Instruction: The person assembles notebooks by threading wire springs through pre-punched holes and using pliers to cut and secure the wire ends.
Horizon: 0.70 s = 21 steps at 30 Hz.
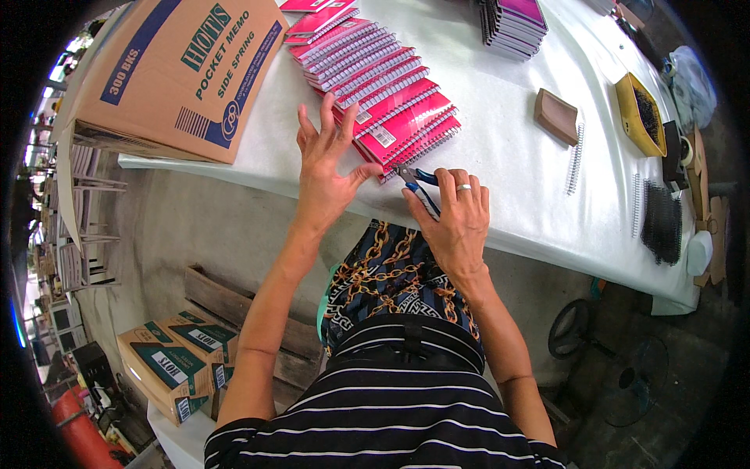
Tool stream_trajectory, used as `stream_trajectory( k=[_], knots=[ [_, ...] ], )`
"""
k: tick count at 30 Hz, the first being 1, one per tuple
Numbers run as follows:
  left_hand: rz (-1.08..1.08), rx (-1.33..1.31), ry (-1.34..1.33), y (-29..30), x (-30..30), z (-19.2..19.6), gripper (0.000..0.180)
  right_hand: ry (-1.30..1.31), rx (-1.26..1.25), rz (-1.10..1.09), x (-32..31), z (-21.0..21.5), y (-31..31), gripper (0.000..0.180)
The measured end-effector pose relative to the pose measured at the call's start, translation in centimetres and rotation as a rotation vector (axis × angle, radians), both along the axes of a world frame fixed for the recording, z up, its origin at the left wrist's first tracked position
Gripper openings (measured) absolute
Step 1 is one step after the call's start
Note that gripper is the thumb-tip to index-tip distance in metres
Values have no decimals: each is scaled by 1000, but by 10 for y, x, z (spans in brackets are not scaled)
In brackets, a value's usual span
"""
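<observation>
Blue Pliers [408, 178] at the Corner of the Pink Notebooks [383, 102]

The pink notebooks lie in a long, leaning row on a white table [500, 156]. They have wire coils along their edges. All the places here are told from this row.

The right hand [457, 223] is at the near end of the row. Its thumb and fingers are closed around the blue pliers. The tip of the pliers is right at the coil end of the nearest notebook. I cannot tell if the tip is biting the wire.

The left hand [324, 168] is at the left side of the near end. Its fingers are spread wide apart. Its thumb is at the notebook's corner, but I cannot tell if it is pushing.

Left of the row is a big cardboard box [183, 70]. Right of the far end is a pile of purple notebooks [514, 31]. Right of the row are a brown block [556, 117] and a thin silver coil [574, 160]. Farther right are a yellow tub [630, 121] and a bunch of black coils [662, 223].
</observation>
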State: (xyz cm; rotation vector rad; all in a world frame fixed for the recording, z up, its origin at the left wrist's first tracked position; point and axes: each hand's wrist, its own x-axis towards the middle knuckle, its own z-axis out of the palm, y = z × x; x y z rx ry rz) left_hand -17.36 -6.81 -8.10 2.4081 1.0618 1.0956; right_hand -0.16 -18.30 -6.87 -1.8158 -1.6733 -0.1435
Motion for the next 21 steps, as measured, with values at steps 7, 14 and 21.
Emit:
stream_trajectory(
  k=[7, 14, 21],
  knots=[
    [9, 78, 12, 6, 6, 7, 65, 0, -30, 5, 0, -1, 0, 40],
    [-137, 180, 314, 7, -3, 19, 66, 76, 23, 70, 7, 11, 10, 28],
    [-220, 274, 487, 18, 5, 34, 67, -6, 40, -36, 23, 24, 10, 31]
  ],
)
